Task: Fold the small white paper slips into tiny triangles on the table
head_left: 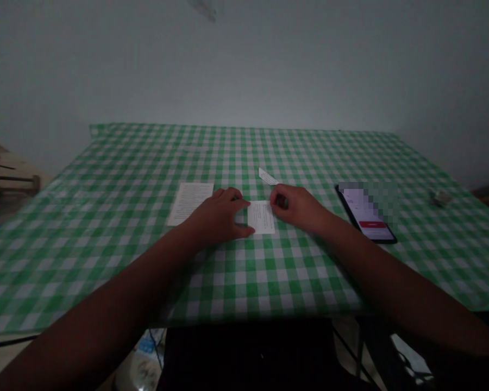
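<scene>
"Item one?"
"My left hand [218, 217]: half open, thumb and finger spread, touching a small white rectangular printed paper [262, 218] along its left edge."
"Item two?"
"My right hand [295, 206]: curled at its upper right corner; pinching or merely touching, I cannot tell."
"Room?"
"Green-and-white checked cloth [264, 277], paper to near edge; black-framed rectangular phone [377, 233] farther right"
</scene>
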Action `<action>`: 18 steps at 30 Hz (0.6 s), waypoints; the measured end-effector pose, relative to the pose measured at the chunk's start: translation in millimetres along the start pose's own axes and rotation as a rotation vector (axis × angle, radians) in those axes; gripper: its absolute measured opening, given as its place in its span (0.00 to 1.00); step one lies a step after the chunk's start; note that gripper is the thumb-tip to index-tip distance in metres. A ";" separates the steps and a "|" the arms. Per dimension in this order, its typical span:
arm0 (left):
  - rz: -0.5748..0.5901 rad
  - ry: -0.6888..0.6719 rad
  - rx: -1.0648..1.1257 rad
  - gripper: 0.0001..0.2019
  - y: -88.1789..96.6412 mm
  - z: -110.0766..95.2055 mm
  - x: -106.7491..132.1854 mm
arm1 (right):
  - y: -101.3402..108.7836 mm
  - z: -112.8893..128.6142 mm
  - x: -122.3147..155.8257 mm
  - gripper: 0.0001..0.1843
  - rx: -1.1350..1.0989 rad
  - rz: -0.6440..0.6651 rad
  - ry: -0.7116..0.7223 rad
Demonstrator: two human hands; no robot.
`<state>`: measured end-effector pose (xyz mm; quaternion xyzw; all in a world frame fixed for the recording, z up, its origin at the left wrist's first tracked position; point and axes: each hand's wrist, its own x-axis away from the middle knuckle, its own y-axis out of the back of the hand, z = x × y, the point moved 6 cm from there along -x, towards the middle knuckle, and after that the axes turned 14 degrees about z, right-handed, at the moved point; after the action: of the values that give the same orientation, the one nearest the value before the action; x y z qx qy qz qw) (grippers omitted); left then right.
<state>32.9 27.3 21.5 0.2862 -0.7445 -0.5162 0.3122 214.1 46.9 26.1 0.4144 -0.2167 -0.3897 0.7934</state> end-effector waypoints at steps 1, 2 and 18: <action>0.002 0.000 0.006 0.33 0.2 -0.1 0.1 | -1.2 1.4 0.8 0.07 0.001 0.018 -0.005; 0.004 0.001 0.011 0.33 0.4 0.0 0.1 | -2.3 2.6 1.3 0.07 0.004 0.034 -0.012; 0.033 0.018 0.037 0.33 1.3 0.7 0.6 | -10.5 27.8 20.6 0.07 0.029 0.286 0.026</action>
<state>31.9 27.6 22.7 0.2840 -0.7558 -0.4945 0.3220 203.3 13.1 33.5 0.3957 -0.2689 -0.2640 0.8375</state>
